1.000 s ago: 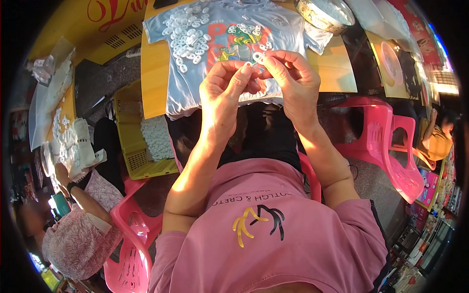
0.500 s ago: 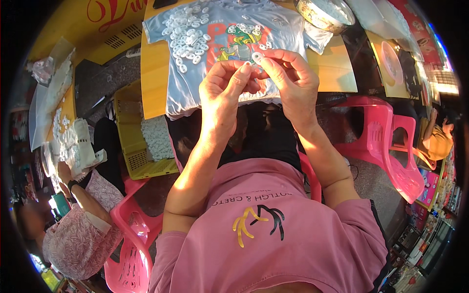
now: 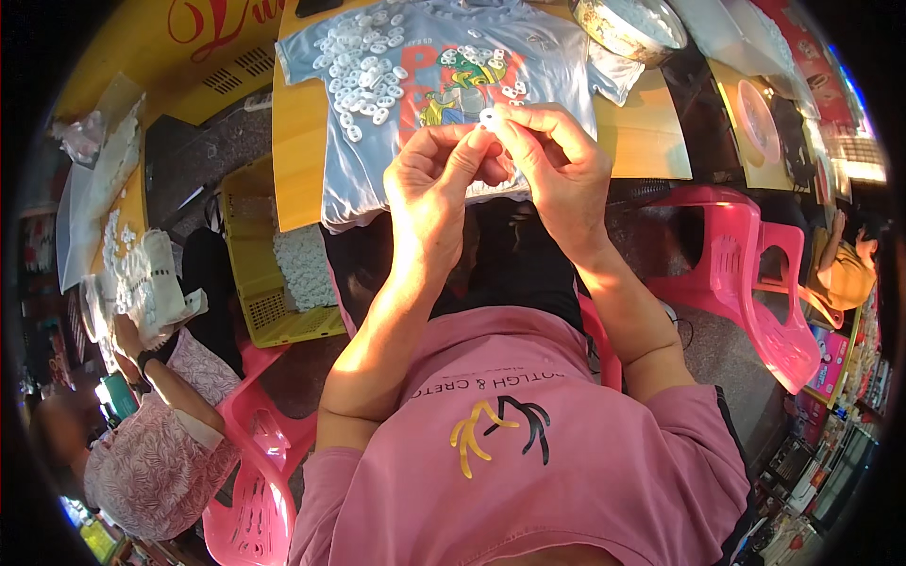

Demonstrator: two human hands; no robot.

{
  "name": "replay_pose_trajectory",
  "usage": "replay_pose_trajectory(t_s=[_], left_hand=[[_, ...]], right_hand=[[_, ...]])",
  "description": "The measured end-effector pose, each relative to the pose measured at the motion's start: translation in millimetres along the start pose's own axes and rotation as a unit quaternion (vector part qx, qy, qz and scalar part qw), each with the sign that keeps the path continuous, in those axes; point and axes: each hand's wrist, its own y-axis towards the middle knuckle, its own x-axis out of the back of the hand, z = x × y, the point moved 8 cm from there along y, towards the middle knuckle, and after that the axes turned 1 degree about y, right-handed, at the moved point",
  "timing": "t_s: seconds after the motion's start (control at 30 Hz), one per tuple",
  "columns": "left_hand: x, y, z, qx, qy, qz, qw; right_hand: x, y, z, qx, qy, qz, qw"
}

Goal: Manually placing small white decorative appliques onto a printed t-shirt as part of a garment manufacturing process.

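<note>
Thumb and forefinger of my right hand (image 3: 563, 174) pinch a small white oval plastic piece (image 3: 488, 115). Against it, the fingertips of my left hand (image 3: 427, 179) are pressed together; whatever they grip is too small and covered to name. Both hands meet above the lower part of a light blue T-shirt (image 3: 363, 189) spread over the table. Many similar white oval pieces with holes (image 3: 363, 80) lie heaped on the shirt's left side. A smaller group of them (image 3: 472, 58) rests beyond my fingers, on the shirt's printed picture.
At the far right of the yellow table (image 3: 651, 137) stands a round bowl (image 3: 628, 28) with white contents. A yellow crate (image 3: 255, 283) with white pieces is low on the left. Pink chairs (image 3: 717, 236) stand on both sides. Another person (image 3: 160, 434) sits at left, handling white material.
My right hand has shifted slightly left, bringing the white piece up against my left fingertips. The gap between the two hands has closed.
</note>
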Motion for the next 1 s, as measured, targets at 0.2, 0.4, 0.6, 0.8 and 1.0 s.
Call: replay_pose_trajectory(t_s=[0.2, 0.4, 0.6, 0.8, 1.0], left_hand=[[1.7, -0.3, 4.5, -0.014, -0.028, -0.031, 0.999], [21.1, -1.3, 7.6, -0.016, 0.001, -0.063, 0.998], [27.3, 2.2, -1.1, -0.014, 0.049, -0.043, 0.998], [24.3, 1.3, 1.4, 0.011, 0.027, -0.051, 0.998], [23.0, 3.0, 3.9, 0.008, 0.018, -0.048, 0.999]], right_hand=[[-5.7, -2.0, -4.3, -0.002, 0.017, -0.008, 1.000], [-16.3, -0.4, -15.4, -0.042, 0.014, 0.030, 0.999], [-18.2, 5.7, -19.9, -0.073, 0.062, 0.047, 0.994], [-14.5, 5.9, -21.7, -0.086, 0.076, 0.021, 0.993], [-13.8, 4.9, -20.9, -0.085, 0.076, 0.018, 0.993]])
